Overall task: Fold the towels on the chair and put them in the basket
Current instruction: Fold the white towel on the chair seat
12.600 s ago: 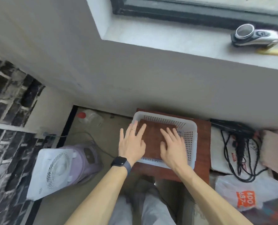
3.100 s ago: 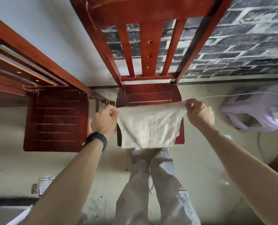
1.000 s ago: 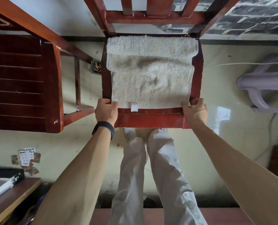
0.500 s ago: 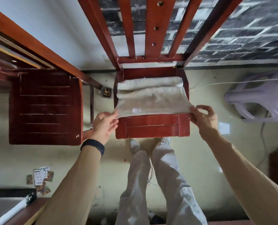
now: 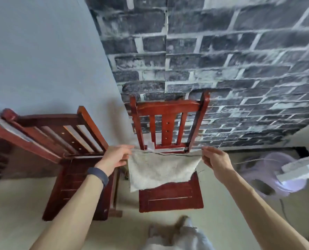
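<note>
Hanging slack between the person's two hands, the towel [image 5: 161,170] is a pale beige terry rectangle, nubbly and soft. Its upper edge is pulled almost straight and its lower edge droops in a curve in front of the seat of the chair [image 5: 170,197]; whether it touches the seat I cannot tell. The left hand [image 5: 116,156] pinches one top corner between thumb and curled fingers, and the right hand [image 5: 216,163] pinches the other likewise. A dark band [image 5: 98,175] wraps the left wrist. The chair is glossy red-brown wood with a flat seat and upright back slats; a second chair [image 5: 78,177] of the same wood stands just beside it on the left. Both stand on a smooth cream floor [image 5: 23,204]. Behind, a plain grey wall [image 5: 41,51] meets a wall of rough dark bricks [image 5: 222,51] with pale mortar. A lilac and white fan [image 5: 283,174] sits near on the right
</note>
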`<state>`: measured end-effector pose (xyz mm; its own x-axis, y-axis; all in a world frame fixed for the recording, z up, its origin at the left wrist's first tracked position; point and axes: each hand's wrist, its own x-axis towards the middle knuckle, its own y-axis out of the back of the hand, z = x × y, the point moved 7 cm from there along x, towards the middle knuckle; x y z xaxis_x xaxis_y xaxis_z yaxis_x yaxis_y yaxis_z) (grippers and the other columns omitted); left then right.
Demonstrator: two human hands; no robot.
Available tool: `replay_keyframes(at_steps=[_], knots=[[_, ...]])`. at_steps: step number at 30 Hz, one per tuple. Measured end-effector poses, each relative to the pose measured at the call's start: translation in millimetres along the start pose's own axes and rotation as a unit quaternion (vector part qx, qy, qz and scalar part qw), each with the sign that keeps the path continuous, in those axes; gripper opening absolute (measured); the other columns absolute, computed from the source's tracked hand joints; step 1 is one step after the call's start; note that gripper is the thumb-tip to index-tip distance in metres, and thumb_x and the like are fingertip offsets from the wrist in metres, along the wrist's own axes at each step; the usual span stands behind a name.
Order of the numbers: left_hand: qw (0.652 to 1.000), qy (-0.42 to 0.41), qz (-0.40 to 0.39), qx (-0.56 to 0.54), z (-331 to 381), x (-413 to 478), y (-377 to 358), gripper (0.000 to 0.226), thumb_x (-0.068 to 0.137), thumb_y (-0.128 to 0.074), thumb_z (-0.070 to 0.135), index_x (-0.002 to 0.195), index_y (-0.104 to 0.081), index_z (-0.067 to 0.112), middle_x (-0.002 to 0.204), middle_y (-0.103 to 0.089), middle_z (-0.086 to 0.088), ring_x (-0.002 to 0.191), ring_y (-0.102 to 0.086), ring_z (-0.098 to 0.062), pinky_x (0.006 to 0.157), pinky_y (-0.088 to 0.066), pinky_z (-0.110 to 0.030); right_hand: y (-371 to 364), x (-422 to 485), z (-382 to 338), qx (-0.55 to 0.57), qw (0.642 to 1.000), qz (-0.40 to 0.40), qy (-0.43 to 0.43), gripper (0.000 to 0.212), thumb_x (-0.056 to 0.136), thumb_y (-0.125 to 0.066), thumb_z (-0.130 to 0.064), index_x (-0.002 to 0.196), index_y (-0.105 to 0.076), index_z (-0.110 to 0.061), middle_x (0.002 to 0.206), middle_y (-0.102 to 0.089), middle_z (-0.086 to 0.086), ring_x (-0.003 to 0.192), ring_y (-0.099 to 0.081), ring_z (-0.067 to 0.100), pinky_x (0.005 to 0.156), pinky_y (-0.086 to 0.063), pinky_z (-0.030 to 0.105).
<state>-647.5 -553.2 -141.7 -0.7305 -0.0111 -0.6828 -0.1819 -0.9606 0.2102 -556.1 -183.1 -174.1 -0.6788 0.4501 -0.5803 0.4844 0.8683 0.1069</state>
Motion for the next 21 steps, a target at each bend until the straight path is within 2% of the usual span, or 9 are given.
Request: replay_keyframes(at_steps=[2, 3, 5, 7, 9, 11, 13, 17, 21], knots=[[0.991, -0.077, -0.012, 0.107, 25, -9, 4, 0.033, 0.083, -0.073, 0.010, 0.114, -0.073, 0.022, 0.101, -0.071, 0.001, 0.095, -0.063, -0.016, 0.090, -0.050, -0.032, -2, -14, -25, -0.119, 0.990, -0.025, 0.072, 0.027, 0.080, -0.077, -0.003, 0.105, -0.074, -0.013, 0.085, -0.072, 0.001, 0.078, -0.066, 0.015, 0.073, -0.050, 0.021], [0.977, -0.121, -0.010, 0.178, 36, -12, 6, 0.037, 0.080, -0.078, 0.015, 0.116, -0.072, 0.022, 0.107, -0.071, 0.002, 0.103, -0.063, -0.016, 0.094, -0.049, -0.031, -4, -20, -38, -0.209, 0.971, -0.033, 0.111, 0.033, 0.079, -0.078, -0.005, 0.106, -0.071, -0.022, 0.088, -0.073, -0.002, 0.078, -0.066, 0.009, 0.068, -0.048, 0.016], [0.933, -0.197, 0.029, 0.299, 57, -19, 13, 0.034, 0.082, -0.078, 0.028, 0.115, -0.073, 0.022, 0.112, -0.071, 0.005, 0.107, -0.063, -0.015, 0.089, -0.045, -0.026, -7, -29, -62, -0.355, 0.916, -0.022, 0.187, 0.034, 0.083, -0.075, -0.013, 0.107, -0.065, -0.035, 0.089, -0.071, -0.005, 0.072, -0.061, -0.002, 0.058, -0.041, 0.007], [0.893, -0.257, 0.088, 0.359, 75, -29, 19, 0.022, 0.091, -0.067, 0.038, 0.107, -0.075, 0.025, 0.106, -0.073, 0.006, 0.100, -0.065, -0.017, 0.080, -0.046, -0.027, -7, -39, -85, -0.423, 0.862, 0.013, 0.280, 0.017, 0.091, -0.070, -0.022, 0.106, -0.073, -0.030, 0.089, -0.072, -0.002, 0.073, -0.065, 0.009, 0.064, -0.045, 0.015], [0.856, -0.310, 0.134, 0.391, 91, -37, 23, 0.023, 0.093, -0.061, 0.042, 0.101, -0.076, 0.026, 0.102, -0.071, 0.003, 0.097, -0.065, -0.020, 0.078, -0.049, -0.032, -5, -44, -101, -0.445, 0.812, 0.043, 0.375, 0.016, 0.094, -0.069, -0.026, 0.106, -0.077, -0.021, 0.095, -0.067, 0.003, 0.080, -0.068, 0.025, 0.071, -0.051, 0.029], [0.832, -0.340, 0.165, 0.405, 100, -41, 29, 0.025, 0.090, -0.065, 0.046, 0.097, -0.076, 0.025, 0.104, -0.065, 0.005, 0.097, -0.062, -0.019, 0.080, -0.052, -0.035, -2, -45, -110, -0.452, 0.774, 0.042, 0.442, 0.016, 0.093, -0.071, -0.022, 0.106, -0.078, -0.015, 0.102, -0.062, 0.006, 0.077, -0.067, 0.027, 0.073, -0.058, 0.037], [0.816, -0.349, 0.178, 0.425, 101, -43, 34, 0.029, 0.087, -0.067, 0.052, 0.094, -0.077, 0.025, 0.101, -0.065, 0.008, 0.091, -0.062, -0.016, 0.074, -0.054, -0.036, 1, -47, -116, -0.449, 0.746, 0.024, 0.491, 0.014, 0.092, -0.072, -0.015, 0.105, -0.078, -0.012, 0.099, -0.064, 0.006, 0.074, -0.067, 0.025, 0.070, -0.060, 0.040], [0.810, -0.345, 0.182, 0.439, 99, -51, 31, 0.031, 0.081, -0.069, 0.059, 0.093, -0.078, 0.032, 0.089, -0.073, 0.013, 0.078, -0.064, -0.012, 0.064, -0.054, -0.031, 8, -48, -128, -0.431, 0.730, 0.028, 0.529, 0.018, 0.087, -0.074, -0.001, 0.103, -0.078, -0.009, 0.091, -0.071, 0.006, 0.077, -0.070, 0.027, 0.073, -0.060, 0.038], [0.807, -0.351, 0.175, 0.442, 100, -52, 29, 0.028, 0.078, -0.073, 0.058, 0.087, -0.078, 0.032, 0.086, -0.073, 0.011, 0.077, -0.064, -0.012, 0.063, -0.052, -0.029, 10, -42, -135, -0.442, 0.727, 0.027, 0.525, 0.012, 0.085, -0.078, -0.010, 0.097, -0.080, -0.010, 0.087, -0.072, 0.006, 0.072, -0.069, 0.024, 0.070, -0.061, 0.039]])
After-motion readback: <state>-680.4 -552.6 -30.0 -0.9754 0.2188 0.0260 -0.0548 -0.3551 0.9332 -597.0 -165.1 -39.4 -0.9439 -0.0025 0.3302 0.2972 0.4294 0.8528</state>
